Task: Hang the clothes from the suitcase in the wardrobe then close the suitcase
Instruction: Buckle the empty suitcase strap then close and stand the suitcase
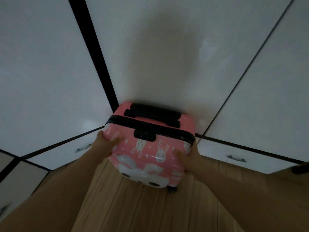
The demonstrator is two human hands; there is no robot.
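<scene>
Dim light falls on white wardrobe doors [167, 56] that fill the upper view, with drawer fronts along their foot and a wood-plank floor [133, 206] running up to them. On that floor, pushed against the base of the middle door, stands a small pink hard-shell suitcase [150, 148] printed with white rabbits; it is upright, its long axis vertical, the black carry handle [153, 114] on its top end toward the wardrobe and the rabbit-face panel turned toward the person. A black zip band runs across the top, and a combination lock [144, 133] sits in it; the case looks shut. The left hand [105, 146] is pressed flat to the left upper corner of the shell, thumb over the front, and the right hand [189, 156] is clasped round the right edge, so the fingers of both hands are gripping the suitcase between them. A wheel [171, 190] shows dark at the bottom. I judge the shell stiff and glossy, so apt to slip under bare palms; the size suggests a light load, though its contents cannot be seen. Squeezing the two sides serves for tipping it, but the top handle looks the surer hold for lifting, and it would need laying flat on the floor before the zip is opened.
</scene>
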